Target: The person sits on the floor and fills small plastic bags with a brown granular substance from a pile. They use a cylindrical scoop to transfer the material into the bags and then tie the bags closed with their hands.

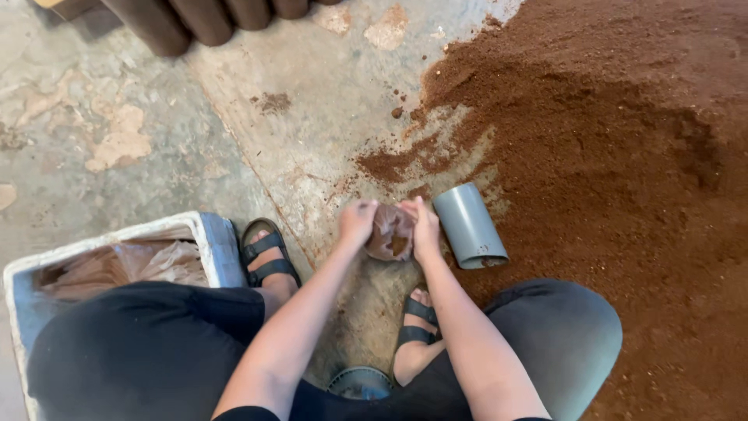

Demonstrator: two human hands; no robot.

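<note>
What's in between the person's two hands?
In the head view, a small clear plastic bag filled with brown soil sits between the left hand and the right hand; both grip it.

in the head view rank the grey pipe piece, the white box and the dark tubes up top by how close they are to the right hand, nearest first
From the right hand:
1. Grey pipe piece, just beside it on the right, at the edge of the brown soil.
2. White box, off to the left past the left foot.
3. Dark tubes, at the top edge, farthest.
</note>
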